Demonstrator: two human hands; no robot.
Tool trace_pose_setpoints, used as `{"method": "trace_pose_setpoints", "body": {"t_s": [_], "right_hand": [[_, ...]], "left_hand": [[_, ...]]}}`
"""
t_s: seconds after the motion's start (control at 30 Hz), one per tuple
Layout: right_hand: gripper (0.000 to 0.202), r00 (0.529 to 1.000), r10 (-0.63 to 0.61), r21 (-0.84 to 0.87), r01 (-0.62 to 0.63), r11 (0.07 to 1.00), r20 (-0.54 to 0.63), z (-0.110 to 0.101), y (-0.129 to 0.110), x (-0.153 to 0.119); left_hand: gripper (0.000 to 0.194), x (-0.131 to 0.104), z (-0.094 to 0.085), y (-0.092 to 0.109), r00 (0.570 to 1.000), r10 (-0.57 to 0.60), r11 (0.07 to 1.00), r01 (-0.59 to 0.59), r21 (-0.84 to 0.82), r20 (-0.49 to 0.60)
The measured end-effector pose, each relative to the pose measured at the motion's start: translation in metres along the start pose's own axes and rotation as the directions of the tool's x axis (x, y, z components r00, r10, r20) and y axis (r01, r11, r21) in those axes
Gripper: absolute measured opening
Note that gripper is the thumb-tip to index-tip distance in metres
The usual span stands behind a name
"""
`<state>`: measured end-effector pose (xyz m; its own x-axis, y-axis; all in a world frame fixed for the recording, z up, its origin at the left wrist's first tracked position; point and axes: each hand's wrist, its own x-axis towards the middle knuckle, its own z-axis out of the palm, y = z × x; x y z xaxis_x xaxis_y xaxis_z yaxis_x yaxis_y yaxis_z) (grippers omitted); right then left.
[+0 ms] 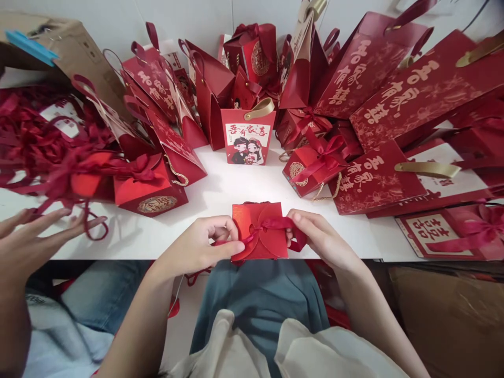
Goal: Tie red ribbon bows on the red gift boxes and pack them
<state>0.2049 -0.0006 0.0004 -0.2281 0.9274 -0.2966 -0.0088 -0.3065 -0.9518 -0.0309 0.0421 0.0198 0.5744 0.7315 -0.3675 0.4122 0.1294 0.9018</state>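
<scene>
A small red gift box (241, 218) with overlapping rounded top flaps sits at the table's front edge before me. A dark red ribbon (275, 223) crosses its top, knotted or looped near the middle. My left hand (207, 241) pinches the ribbon's left end, close against the box's left side. On the other side, my right hand (315, 233) grips the ribbon's right part, and a loop of it hangs under the fingers. Behind the box stands an upright red and white gift bag (249, 137) with a gold handle and a cartoon couple.
Red gift bags (388, 97) and ribbon-tied boxes (151, 186) crowd both sides of the white table (208, 197). At left lie a ribbon heap (23, 131) and a cardboard box (90, 63). A co-worker's hand (35, 241) reaches in with spread fingers at the left edge.
</scene>
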Motion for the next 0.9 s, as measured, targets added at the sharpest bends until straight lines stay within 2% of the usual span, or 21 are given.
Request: {"method": "trace_pose_setpoints", "body": {"t_s": [0.1, 0.2, 0.3, 0.4, 0.47, 0.53, 0.63, 0.7, 0.77, 0.8, 0.83, 0.9], "right_hand": [[0.039, 0.997, -0.002, -0.032, -0.001, 0.999, -0.08, 0.002, -0.002, 0.003], [0.031, 0.996, -0.011, -0.048, 0.006, 0.999, -0.086, 0.002, -0.006, 0.002], [0.028, 0.997, -0.012, -0.047, 0.009, 0.999, -0.07, 0.0, -0.008, -0.002], [0.027, 0.999, 0.013, -0.04, -0.015, 0.999, -0.05, -0.003, -0.007, -0.005], [0.027, 0.999, 0.032, -0.027, -0.033, 0.999, -0.041, -0.003, -0.005, -0.006], [0.028, 0.999, 0.041, -0.016, -0.041, 0.999, -0.03, -0.002, -0.003, -0.007], [0.028, 0.999, 0.029, -0.034, -0.03, 0.999, -0.031, -0.001, -0.003, -0.009], [0.028, 0.998, 0.007, -0.061, -0.01, 0.998, -0.06, 0.0, -0.004, -0.011], [0.028, 0.997, -0.014, -0.082, 0.008, 0.997, -0.082, 0.001, -0.006, -0.012], [0.029, 0.996, -0.022, -0.086, 0.015, 0.996, -0.089, 0.001, -0.007, -0.013], [0.029, 0.995, -0.027, -0.087, 0.019, 0.996, -0.092, 0.001, -0.008, -0.013], [0.029, 0.995, -0.026, -0.075, 0.019, 0.997, -0.094, 0.001, -0.008, -0.013]], "left_hand": [[0.017, -0.005, 0.003, 0.003, 0.993, 0.062, 0.997, -0.055, 0.06, -0.105], [0.013, -0.011, 0.003, 0.002, 0.951, 0.231, 0.958, -0.184, 0.221, -0.207], [0.007, -0.018, 0.002, -0.003, 0.894, 0.409, 0.843, -0.294, 0.45, -0.182], [0.008, -0.022, 0.0, -0.011, 0.816, 0.568, 0.665, -0.376, 0.645, -0.11], [0.01, -0.023, 0.0, -0.016, 0.761, 0.644, 0.561, -0.4, 0.725, -0.079], [0.01, -0.023, 0.0, -0.018, 0.729, 0.68, 0.512, -0.388, 0.766, -0.085], [0.007, -0.02, 0.001, -0.018, 0.705, 0.689, 0.525, -0.323, 0.787, -0.169], [0.008, -0.018, 0.002, -0.016, 0.69, 0.695, 0.548, -0.323, 0.772, -0.204], [0.007, -0.016, 0.005, -0.013, 0.69, 0.69, 0.596, -0.368, 0.713, -0.221], [0.005, -0.016, 0.006, -0.011, 0.707, 0.663, 0.645, -0.374, 0.667, -0.244], [0.004, -0.016, 0.007, -0.01, 0.744, 0.607, 0.711, -0.35, 0.61, -0.281], [0.012, -0.015, 0.007, -0.005, 0.847, 0.406, 0.855, -0.218, 0.471, -0.344]]}}
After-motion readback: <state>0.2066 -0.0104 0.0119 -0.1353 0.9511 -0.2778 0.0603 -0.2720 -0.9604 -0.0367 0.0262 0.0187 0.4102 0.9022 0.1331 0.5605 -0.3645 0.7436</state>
